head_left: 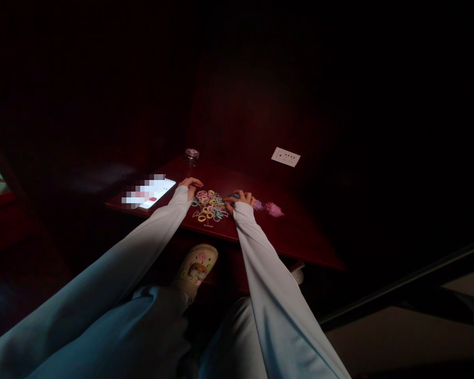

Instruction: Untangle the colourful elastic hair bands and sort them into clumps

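Small coloured hair ties [209,205], in yellow, pink, green and white, lie in a loose heap on the dark red table. My left hand [190,184] is at the heap's left edge, its fingers stretched out and nothing visible in them. On the other side, my right hand [243,200] is lowered over some teal-blue ties [234,196], fingers apart and partly bent. One of its fingers reaches toward the heap. Just right of that hand is a small purple bunch of ties [257,205], and beyond it a pink bunch [274,209].
A lit phone or tablet [154,195] lies at the table's left side. A small clear jar [191,154] stands at the back. The wall carries a white socket plate [285,157]. Below the table's front edge [217,236] is a beige clog [198,266]. The surroundings are very dark.
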The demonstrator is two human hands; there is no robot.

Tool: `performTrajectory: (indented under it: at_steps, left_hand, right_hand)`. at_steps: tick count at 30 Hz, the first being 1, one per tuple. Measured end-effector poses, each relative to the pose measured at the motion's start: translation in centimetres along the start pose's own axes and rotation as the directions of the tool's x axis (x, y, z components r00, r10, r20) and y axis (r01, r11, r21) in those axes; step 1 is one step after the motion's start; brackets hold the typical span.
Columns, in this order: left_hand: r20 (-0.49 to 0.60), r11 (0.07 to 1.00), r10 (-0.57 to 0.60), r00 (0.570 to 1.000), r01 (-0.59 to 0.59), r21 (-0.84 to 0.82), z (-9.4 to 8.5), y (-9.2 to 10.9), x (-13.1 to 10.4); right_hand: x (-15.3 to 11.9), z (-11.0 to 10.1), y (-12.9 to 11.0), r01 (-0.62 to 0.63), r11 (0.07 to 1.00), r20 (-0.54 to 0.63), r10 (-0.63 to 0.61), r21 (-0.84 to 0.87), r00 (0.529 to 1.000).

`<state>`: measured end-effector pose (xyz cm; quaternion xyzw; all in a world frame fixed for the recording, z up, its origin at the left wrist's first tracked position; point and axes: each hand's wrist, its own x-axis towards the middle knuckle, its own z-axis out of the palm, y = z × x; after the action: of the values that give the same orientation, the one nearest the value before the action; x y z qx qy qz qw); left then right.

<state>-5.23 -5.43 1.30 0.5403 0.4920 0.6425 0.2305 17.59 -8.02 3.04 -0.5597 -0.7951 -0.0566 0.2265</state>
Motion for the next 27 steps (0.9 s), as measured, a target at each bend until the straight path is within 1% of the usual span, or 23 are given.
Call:
performTrajectory:
  at_steps: [4, 7, 9, 12, 14, 16, 18, 21, 24, 27]
  left_hand:
    - [0.005, 0.999, 0.000, 1.000, 0.001, -0.053, 0.0, -0.1, 0.0]
    - [-0.011, 0.994, -0.024, 1.000, 0.022, -0.109, 0.0, 0.0, 0.0]
    - [-0.029, 0.988, -0.047, 0.998, 0.042, -0.149, 0.0, 0.1, -0.1]
    - [-0.030, 0.981, -0.079, 0.996, 0.072, -0.182, -0.1, 0.2, 0.0]
    - [-0.017, 0.978, -0.101, 0.995, 0.096, -0.187, -0.1, 0.2, -0.1]
    - [-0.010, 0.976, -0.124, 0.992, 0.120, -0.184, -0.1, 0.2, -0.1]
    - [-0.008, 0.976, -0.136, 0.991, 0.133, -0.173, -0.1, 0.2, -0.3]
    - [0.004, 0.987, -0.095, 0.996, 0.094, -0.133, -0.1, 0.4, -0.5]
    - [0.008, 1.000, 0.014, 1.000, -0.014, -0.027, -0.6, 0.7, -0.8]
    - [0.006, 0.991, 0.104, 0.995, -0.104, 0.088, -1.6, 1.0, -1.2]
  right_hand:
    - [0.0, 0.2, -0.3, 0.026, 0.999, -0.001, -0.026, 0.040, 1.000]
    - [0.0, 0.2, -0.6, 0.029, 0.998, -0.014, -0.028, 0.061, 0.999]
    - [0.0, 0.1, -0.6, -0.017, 0.998, -0.040, 0.019, 0.056, 0.999]
    - [-0.1, 0.0, -0.4, -0.138, 0.990, -0.078, 0.141, 0.040, 0.987]
    - [-0.2, 0.0, -0.1, -0.176, 0.983, -0.073, 0.179, 0.049, 0.981]
    - [-0.2, 0.1, 0.2, -0.163, 0.984, -0.061, 0.168, 0.068, 0.984]
    - [-0.2, 0.2, 0.3, -0.123, 0.989, -0.061, 0.128, 0.080, 0.990]
    - [-0.1, 0.4, 0.1, -0.079, 0.994, -0.049, 0.083, 0.076, 0.995]
    - [0.0, 0.5, -0.3, -0.049, 0.998, -0.024, 0.050, 0.043, 0.998]
    - [0.0, 0.3, -0.6, -0.035, 0.998, -0.043, 0.037, 0.045, 0.998]
